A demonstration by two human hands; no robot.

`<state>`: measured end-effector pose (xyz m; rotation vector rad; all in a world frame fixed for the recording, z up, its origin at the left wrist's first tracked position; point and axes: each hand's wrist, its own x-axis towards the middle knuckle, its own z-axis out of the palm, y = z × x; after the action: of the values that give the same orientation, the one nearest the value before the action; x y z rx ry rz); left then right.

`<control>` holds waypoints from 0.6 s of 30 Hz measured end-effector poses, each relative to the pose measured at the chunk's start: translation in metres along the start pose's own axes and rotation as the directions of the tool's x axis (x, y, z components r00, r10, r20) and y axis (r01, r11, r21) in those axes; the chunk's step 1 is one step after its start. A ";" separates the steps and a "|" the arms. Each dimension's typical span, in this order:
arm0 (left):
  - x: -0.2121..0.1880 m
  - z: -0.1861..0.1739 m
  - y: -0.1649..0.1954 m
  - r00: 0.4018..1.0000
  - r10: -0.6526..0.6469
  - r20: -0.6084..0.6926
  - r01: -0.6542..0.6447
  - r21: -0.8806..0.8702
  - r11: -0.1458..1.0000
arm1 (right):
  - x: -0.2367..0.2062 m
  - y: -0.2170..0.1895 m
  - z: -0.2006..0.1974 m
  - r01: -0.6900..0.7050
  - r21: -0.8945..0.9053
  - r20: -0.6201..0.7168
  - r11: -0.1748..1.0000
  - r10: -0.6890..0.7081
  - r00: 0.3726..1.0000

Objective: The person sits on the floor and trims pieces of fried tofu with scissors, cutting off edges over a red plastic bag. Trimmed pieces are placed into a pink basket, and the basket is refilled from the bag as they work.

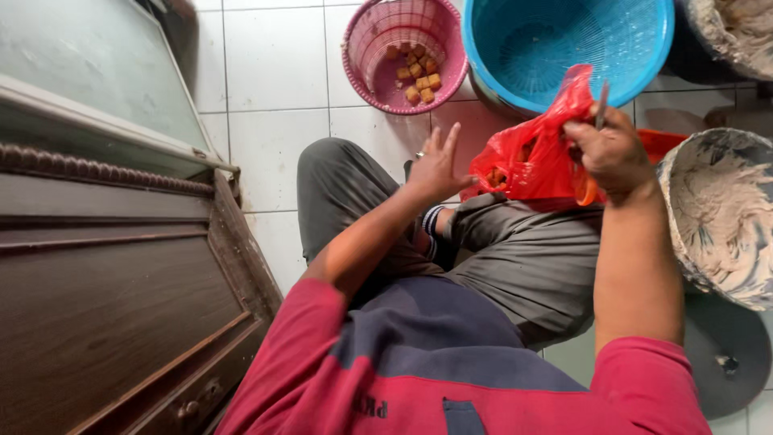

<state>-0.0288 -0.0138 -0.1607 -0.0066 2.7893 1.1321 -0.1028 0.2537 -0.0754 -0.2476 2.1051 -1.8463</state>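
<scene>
**Tiled floor, bag being worked at centre-right**

White tile floor (274, 64) w/ dark wooden furniture (121, 290) filling the left of the frame; person seated low, knees up, grey trousers, red-and-navy shirt.

Red plastic bag (535, 157) sits centre-right of frame, above the right knee, w/ orange-brown pieces showing through it. Right hand (612, 149) is closed round the bag's top edge and also grips a thin grey blade or stick poking up; can't tell exactly what it is. Left hand (439, 165) is spread, fingers fanned, just beside the bag's left end, touching it or nearly so; nothing pinched.

Step, as I judge it: bag is being opened or emptied. Next move likely needs the left hand to get a hold on the loose plastic so the mouth stays steady.

Containers outward:
- Pink basket (362, 48), top centre: a cluster of golden-brown cubes, prob. fried tofu.
- Blue colander-type basin (644, 48), top right: looks empty.
- Pale bowl (725, 217), right edge: thick off-white batter or paste, smeared up the walls.
- Another smeared vessel (725, 32), top-right corner: similar paste, mostly cut off.
</scene>
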 end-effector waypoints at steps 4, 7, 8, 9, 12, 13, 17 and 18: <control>0.018 0.058 0.007 0.979 -0.087 0.183 0.097 -0.046 0.994 | -0.015 -0.003 0.011 0.065 0.066 0.005 0.996 -0.066 0.998; 0.012 0.088 0.014 0.991 0.050 0.125 -0.032 -0.139 0.990 | -0.028 0.001 0.012 0.109 0.076 -0.025 0.991 -0.107 0.994; 0.010 0.092 0.021 0.988 0.131 0.080 -0.116 -0.174 0.978 | -0.036 0.001 0.010 0.110 0.060 -0.047 0.992 -0.107 0.993; 0.009 0.096 0.033 0.993 0.091 0.078 -0.076 -0.186 0.980 | -0.044 -0.001 0.007 0.105 0.040 -0.067 0.994 -0.102 0.992; 0.003 0.098 0.065 0.997 -0.001 0.072 0.015 -0.196 0.981 | -0.072 -0.010 -0.013 -0.035 0.118 -0.369 0.992 0.077 0.926; 0.007 0.094 0.072 0.998 -0.007 0.064 0.019 -0.187 0.982 | -0.077 -0.013 -0.022 0.057 0.174 -0.419 0.983 0.021 0.908; 0.030 0.066 0.100 0.986 -0.165 -0.028 0.139 -0.420 0.897 | -0.104 -0.020 -0.070 0.255 0.356 -0.651 0.899 0.043 0.758; 0.040 0.056 0.107 0.985 -0.173 0.009 0.153 -0.514 0.844 | -0.111 -0.021 -0.081 0.300 0.345 -0.669 0.889 0.009 0.743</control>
<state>-0.0671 0.1037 -0.1309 -0.3154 2.3645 1.7994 -0.0298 0.3637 -0.0321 0.4307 1.9980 -2.7491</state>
